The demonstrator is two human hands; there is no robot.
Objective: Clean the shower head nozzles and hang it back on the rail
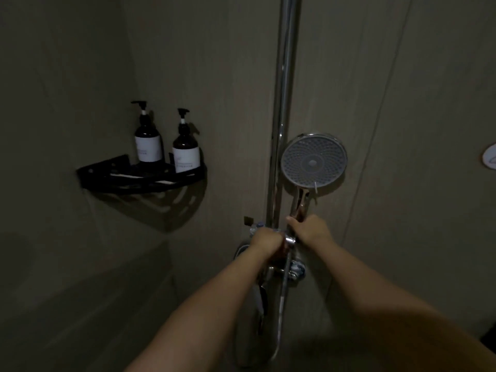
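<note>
The round chrome shower head [313, 160] faces me with its grey nozzle face, just right of the vertical chrome rail [284, 108]. Its handle runs down into my right hand [308, 229], which grips the handle's lower part. My left hand [268, 242] is curled round the chrome holder [290, 240] on the rail, beside the right hand. The shower hose [283, 299] hangs below the hands in front of the mixer valve [296, 269]. The light is dim.
A black corner shelf [142, 178] on the left wall carries two dark pump bottles [148, 140] [185, 151] with white labels. A low ledge [107, 277] runs under it. A white round fitting [489, 158] shows at the right edge.
</note>
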